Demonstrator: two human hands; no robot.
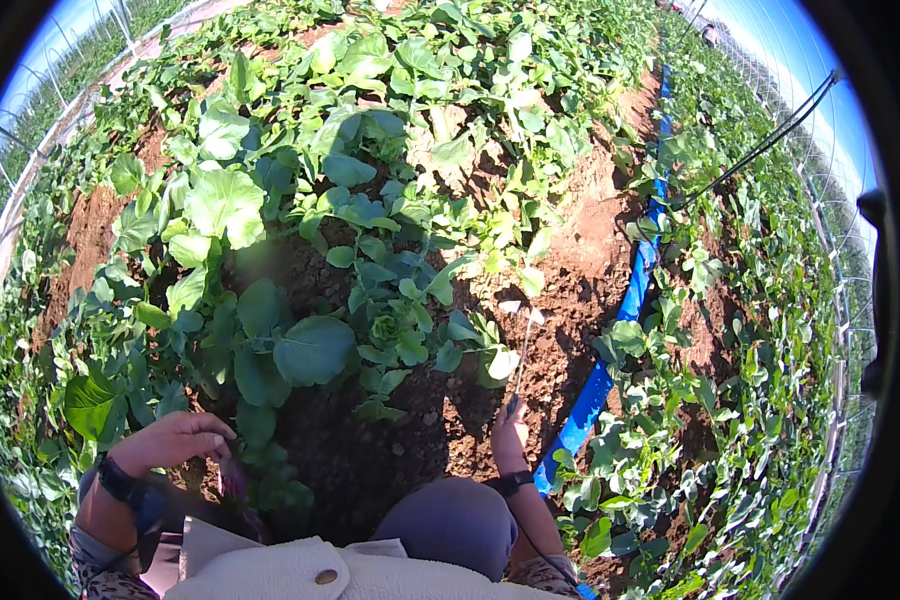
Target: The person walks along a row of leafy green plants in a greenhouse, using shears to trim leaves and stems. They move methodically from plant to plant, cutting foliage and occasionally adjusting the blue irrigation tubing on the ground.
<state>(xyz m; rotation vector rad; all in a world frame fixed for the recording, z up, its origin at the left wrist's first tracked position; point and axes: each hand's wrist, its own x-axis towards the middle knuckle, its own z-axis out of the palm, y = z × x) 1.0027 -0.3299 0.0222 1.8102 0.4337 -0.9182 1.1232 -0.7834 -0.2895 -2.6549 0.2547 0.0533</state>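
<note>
My right hand point(511, 436) grips the dark handle of a small hand hoe point(523, 352). The hoe's thin metal shaft points away from me, and its pale head point(521, 309) is over brown soil beside leafy plants. On the left, my left hand point(184, 442) is bent at the wrist above low leaves, fingers close together. A purplish thing point(232, 480) hangs just under its fingertips; whether the fingers hold it is unclear. Broad-leaved green plants point(315, 350) grow right before me, partly in my shadow. Among them stands a smaller plant with a tight green centre point(385, 327).
A flat blue hose point(634, 289) runs along the soil on my right. Beyond it is a dense row of green plants point(727, 465). A dark thin cord or rod point(765, 142) slants across the upper right. My bent knee point(454, 525) is close below the hands.
</note>
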